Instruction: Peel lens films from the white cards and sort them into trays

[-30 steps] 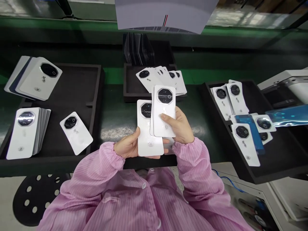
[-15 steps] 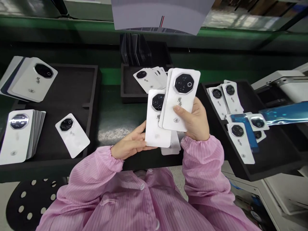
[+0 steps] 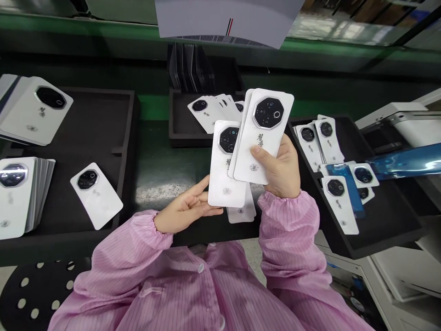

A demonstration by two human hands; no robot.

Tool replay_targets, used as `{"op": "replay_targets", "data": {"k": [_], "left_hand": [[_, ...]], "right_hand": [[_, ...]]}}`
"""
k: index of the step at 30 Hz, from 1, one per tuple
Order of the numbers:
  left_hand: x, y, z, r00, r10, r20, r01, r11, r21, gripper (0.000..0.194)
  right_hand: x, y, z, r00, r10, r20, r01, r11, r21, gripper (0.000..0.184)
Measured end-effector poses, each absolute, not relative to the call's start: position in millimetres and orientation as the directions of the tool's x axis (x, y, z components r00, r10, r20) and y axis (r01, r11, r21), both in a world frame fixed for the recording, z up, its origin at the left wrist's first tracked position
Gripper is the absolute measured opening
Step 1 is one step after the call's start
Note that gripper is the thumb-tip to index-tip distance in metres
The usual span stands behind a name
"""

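My right hand point(image 3: 283, 168) is closed round a small fan of white phone back covers point(image 3: 261, 138), its thumb pressed on the front one. Each cover has a black octagonal camera block at the top and dark lettering below. The leftmost cover point(image 3: 225, 184) of the fan sticks out toward my left hand point(image 3: 186, 209). That hand is open, palm up, fingertips at or just behind this cover's lower left edge; whether they touch it I cannot tell. Below the fan, more white covers point(image 3: 240, 214) show their lower ends on the dark bench.
A black tray point(image 3: 94, 103) on the left carries stacked covers and one single cover point(image 3: 97, 195). At the back, another tray point(image 3: 179, 133) holds fanned white covers and dark upright sheets point(image 3: 189, 69). The right tray point(image 3: 389, 230) has several covers and blue film point(image 3: 409, 161).
My left thumb and fingers have loosened from the leftmost cover's edge, and the hand opens. My right hand has raised the covers slightly. The whole view has shifted a little.
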State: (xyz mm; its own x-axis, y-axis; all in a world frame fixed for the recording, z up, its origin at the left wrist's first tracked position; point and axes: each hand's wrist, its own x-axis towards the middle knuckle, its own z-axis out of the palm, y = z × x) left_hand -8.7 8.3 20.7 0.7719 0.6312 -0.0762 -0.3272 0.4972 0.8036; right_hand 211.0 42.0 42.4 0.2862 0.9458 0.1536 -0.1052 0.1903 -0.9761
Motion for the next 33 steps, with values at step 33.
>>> {"op": "replay_targets", "data": {"k": [33], "left_hand": [[-14.4, 6.6, 23.1, 0.789, 0.611, -0.059, -0.313, 0.483, 0.818, 0.073]], "right_hand": [[207.4, 39.6, 37.4, 0.224, 0.974, -0.042, -0.199, 0.004, -0.98, 0.038]]}}
